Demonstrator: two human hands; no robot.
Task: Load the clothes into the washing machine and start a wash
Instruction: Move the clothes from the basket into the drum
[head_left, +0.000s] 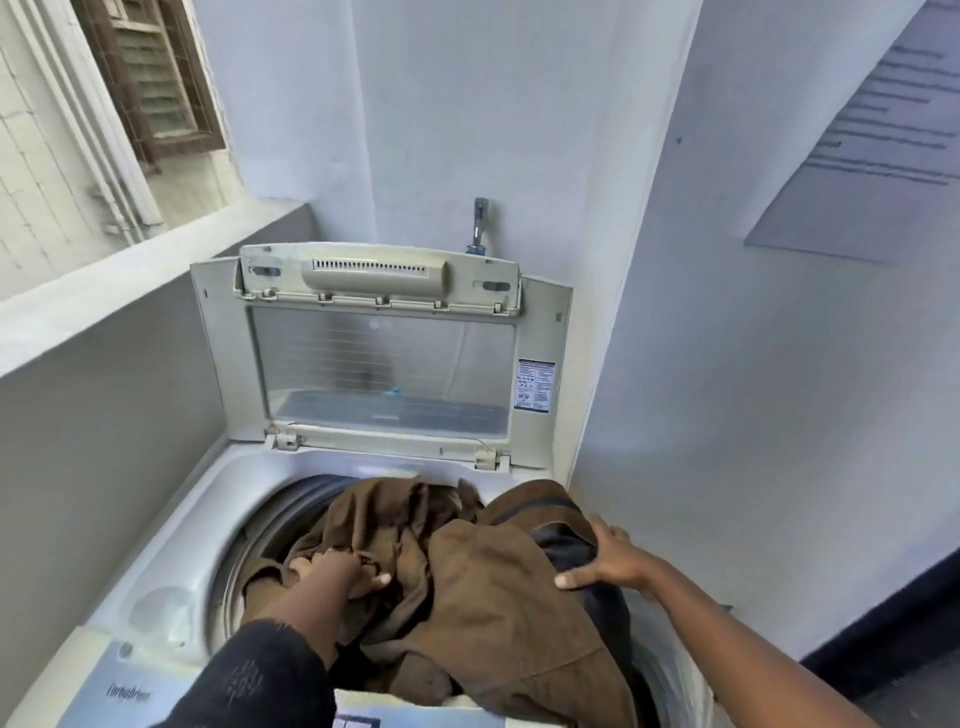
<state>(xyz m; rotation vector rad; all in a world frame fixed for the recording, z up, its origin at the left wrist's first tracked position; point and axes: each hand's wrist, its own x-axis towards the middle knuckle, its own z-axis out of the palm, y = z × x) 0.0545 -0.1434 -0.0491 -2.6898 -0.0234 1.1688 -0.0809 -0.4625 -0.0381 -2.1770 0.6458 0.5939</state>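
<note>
Matt brown cloth (483, 597) fills the left fingers (371, 579); smoother dark fabric (566, 551) lies under the right fingers (605, 530). Beyond them: glossy plastic washer (171, 545), clear pane (379, 364), metal tap (478, 223).

1. Washing machine (171, 525): off-white top-loader; lid (382, 358) with clear window raised upright at far side.
2. Brown clothes (483, 587): crumpled heap filling the drum mouth, spilling over near-right rim.
3. Dark garment (566, 545): possibly black, partly under the brown cloth, right.
</note>
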